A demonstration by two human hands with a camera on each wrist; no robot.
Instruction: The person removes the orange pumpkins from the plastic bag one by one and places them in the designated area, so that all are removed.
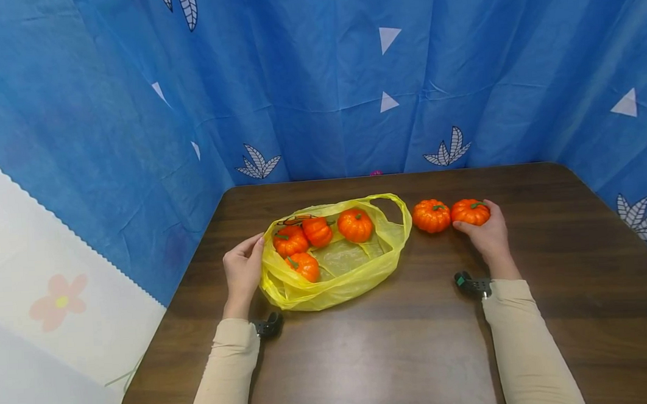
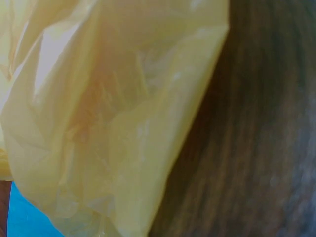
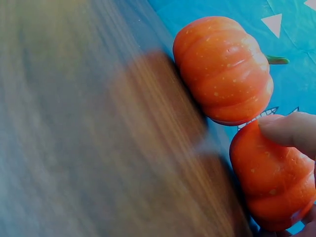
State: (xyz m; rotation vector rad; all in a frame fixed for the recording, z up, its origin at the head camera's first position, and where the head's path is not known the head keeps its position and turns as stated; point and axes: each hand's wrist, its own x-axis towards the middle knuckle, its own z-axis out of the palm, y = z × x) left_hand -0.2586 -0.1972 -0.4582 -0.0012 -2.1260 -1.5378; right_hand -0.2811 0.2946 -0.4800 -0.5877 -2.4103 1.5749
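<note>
A yellow plastic bag (image 1: 355, 286) lies with its mouth spread on the table, several small orange pumpkins (image 1: 356, 225) inside. My left hand (image 1: 242, 273) pinches the bag's left rim between thumb and fingers; the left wrist view shows only the crinkled bag (image 2: 113, 123) beside the wood. To the right of the bag, my right hand (image 1: 487, 233) grips a pumpkin (image 1: 469, 211) with thumb in front and fingers behind. Another pumpkin (image 1: 431, 216) sits just left of it, near the bag's handle loop. In the right wrist view my thumb presses on the gripped pumpkin (image 3: 271, 173).
The brown wooden table (image 1: 397, 357) has rounded corners. A blue curtain (image 1: 306, 75) with white triangles and leaf prints hangs behind it and at both sides. A whitish cloth with a flower print (image 1: 59, 301) is at the left.
</note>
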